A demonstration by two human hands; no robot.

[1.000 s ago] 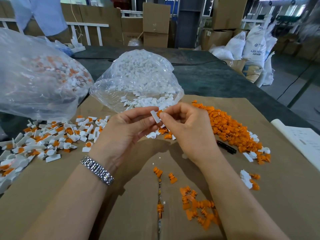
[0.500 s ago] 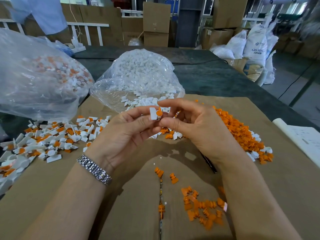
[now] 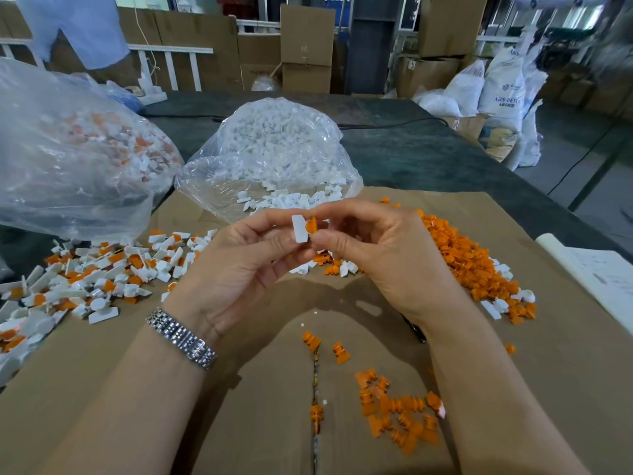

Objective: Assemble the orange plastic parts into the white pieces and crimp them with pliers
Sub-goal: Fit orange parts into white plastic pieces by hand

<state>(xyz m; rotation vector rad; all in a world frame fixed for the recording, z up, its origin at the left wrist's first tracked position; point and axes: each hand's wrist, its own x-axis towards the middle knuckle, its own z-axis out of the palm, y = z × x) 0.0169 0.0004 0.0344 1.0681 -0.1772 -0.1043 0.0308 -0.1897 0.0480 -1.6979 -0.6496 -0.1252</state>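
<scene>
Both hands have lifted slightly. Left hand (image 3: 239,269) pinches flat white piece (image 3: 300,229); right hand (image 3: 387,255) pinches glossy orange part (image 3: 311,225) against it.

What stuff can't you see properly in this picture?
All in the head view:
- Black tool: mostly hidden under the right wrist; pliers or not, cannot tell.
- Orange part: right hand fingers cover much of it, so whether it is fully seated in the white piece, held by the left hand, is unclear.
- Paper sheet: cut off by the right edge, print too small.
- Left bag: crinkled plastic blurs its contents.
</scene>
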